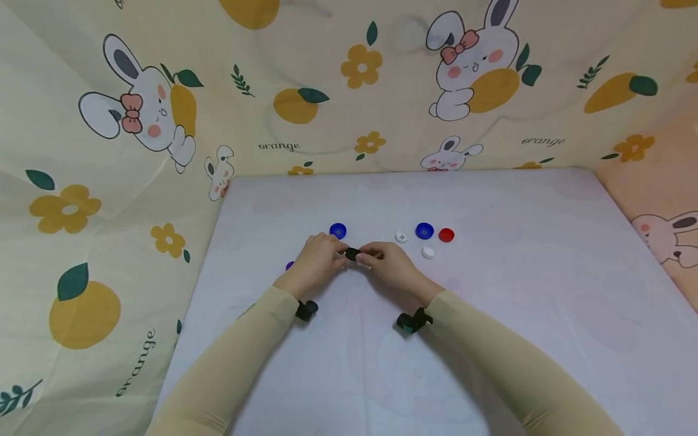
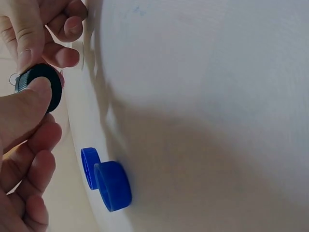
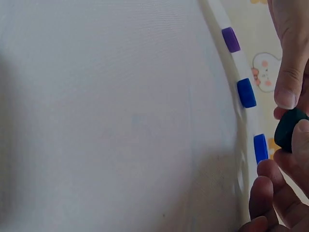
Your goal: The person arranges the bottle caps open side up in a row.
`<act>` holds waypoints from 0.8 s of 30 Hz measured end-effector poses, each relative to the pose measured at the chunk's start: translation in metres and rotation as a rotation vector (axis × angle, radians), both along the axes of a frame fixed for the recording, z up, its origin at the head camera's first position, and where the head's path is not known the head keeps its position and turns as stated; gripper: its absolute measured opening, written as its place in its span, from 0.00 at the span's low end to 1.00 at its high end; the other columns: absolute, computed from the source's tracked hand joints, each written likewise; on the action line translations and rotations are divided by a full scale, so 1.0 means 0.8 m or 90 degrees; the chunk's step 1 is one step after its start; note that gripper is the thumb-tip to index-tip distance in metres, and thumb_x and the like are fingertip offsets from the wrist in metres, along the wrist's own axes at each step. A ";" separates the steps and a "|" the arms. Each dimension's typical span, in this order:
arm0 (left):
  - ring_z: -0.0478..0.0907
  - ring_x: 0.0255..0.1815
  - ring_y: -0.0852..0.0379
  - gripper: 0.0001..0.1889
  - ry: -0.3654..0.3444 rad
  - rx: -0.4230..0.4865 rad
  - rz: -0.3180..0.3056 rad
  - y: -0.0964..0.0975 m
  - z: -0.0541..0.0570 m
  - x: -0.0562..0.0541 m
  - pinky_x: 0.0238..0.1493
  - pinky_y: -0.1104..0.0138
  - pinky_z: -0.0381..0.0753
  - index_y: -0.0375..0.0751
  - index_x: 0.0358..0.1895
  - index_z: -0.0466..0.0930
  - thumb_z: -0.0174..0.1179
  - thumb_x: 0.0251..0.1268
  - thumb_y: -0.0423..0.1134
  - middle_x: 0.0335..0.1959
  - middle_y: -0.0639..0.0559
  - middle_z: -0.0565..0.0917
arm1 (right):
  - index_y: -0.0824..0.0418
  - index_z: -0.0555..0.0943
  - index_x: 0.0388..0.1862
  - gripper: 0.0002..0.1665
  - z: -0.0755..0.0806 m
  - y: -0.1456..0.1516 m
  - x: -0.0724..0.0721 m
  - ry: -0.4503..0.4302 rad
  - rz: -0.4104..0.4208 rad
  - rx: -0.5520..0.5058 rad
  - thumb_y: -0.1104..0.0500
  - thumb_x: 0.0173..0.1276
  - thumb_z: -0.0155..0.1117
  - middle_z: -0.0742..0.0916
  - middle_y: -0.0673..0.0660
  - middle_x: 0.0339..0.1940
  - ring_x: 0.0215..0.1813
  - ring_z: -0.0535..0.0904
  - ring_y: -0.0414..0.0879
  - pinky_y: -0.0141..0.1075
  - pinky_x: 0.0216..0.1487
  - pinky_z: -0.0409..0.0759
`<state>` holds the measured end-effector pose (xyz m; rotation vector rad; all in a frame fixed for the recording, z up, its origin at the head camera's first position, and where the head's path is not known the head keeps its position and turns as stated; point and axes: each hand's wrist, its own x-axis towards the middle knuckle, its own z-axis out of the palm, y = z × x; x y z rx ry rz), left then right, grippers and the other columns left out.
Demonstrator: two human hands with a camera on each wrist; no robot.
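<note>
The black cap (image 2: 55, 83) looks like matt plastic, finely ribbed round its side and smooth on its flat face. The blue cap (image 2: 116, 186) is smooth plastic with a soft sheen; the red cap (image 1: 446, 235) and purple cap (image 3: 231, 39) look plastic too. The backdrop (image 1: 403, 133) is matt printed cloth, softly creased. The sleeve (image 1: 234, 357) is matt cloth. The table (image 1: 545, 254) wears a smooth, matt covering, perhaps cloth.

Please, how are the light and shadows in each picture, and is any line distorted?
Head view: bright, fairly even light, soft shadows near the sleeves on the table; left wrist view: dimmer, a broad soft shadow beside two blue caps, yet ribs show on the dark cap; right wrist view: also dim, the table's far edge looks bowed, probably by the lens.
</note>
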<state>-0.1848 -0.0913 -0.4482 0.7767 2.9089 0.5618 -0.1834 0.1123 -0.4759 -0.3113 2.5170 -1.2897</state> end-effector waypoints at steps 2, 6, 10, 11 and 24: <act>0.75 0.45 0.50 0.16 0.009 0.002 -0.004 -0.001 0.001 0.000 0.47 0.57 0.68 0.40 0.51 0.84 0.65 0.64 0.44 0.44 0.49 0.84 | 0.53 0.84 0.51 0.18 0.002 0.001 0.000 -0.008 0.002 -0.010 0.44 0.70 0.60 0.86 0.50 0.37 0.37 0.78 0.45 0.38 0.36 0.76; 0.76 0.46 0.49 0.18 0.027 0.009 0.000 -0.002 0.000 -0.001 0.47 0.57 0.68 0.39 0.53 0.83 0.63 0.66 0.45 0.45 0.48 0.84 | 0.52 0.84 0.50 0.18 0.005 0.001 0.000 -0.019 0.000 -0.028 0.44 0.72 0.58 0.86 0.53 0.37 0.36 0.78 0.47 0.39 0.34 0.77; 0.77 0.44 0.49 0.18 0.040 0.024 0.005 -0.003 -0.001 -0.003 0.47 0.58 0.69 0.39 0.53 0.83 0.63 0.66 0.46 0.44 0.49 0.84 | 0.53 0.84 0.50 0.19 0.005 0.001 -0.002 -0.016 0.005 -0.039 0.43 0.72 0.57 0.86 0.54 0.37 0.36 0.79 0.48 0.39 0.34 0.77; 0.77 0.43 0.49 0.18 0.041 0.030 0.006 -0.003 -0.001 -0.003 0.46 0.58 0.69 0.39 0.52 0.84 0.63 0.66 0.46 0.44 0.49 0.85 | 0.53 0.84 0.50 0.20 0.005 0.001 -0.002 -0.016 0.006 -0.040 0.43 0.72 0.57 0.86 0.54 0.37 0.36 0.79 0.48 0.39 0.34 0.77; 0.74 0.36 0.54 0.12 0.040 0.078 0.018 -0.006 0.002 -0.002 0.42 0.60 0.68 0.42 0.43 0.87 0.63 0.65 0.46 0.37 0.54 0.84 | 0.50 0.84 0.48 0.21 0.003 0.001 -0.004 -0.004 -0.020 -0.069 0.38 0.69 0.57 0.86 0.54 0.37 0.38 0.79 0.50 0.42 0.38 0.76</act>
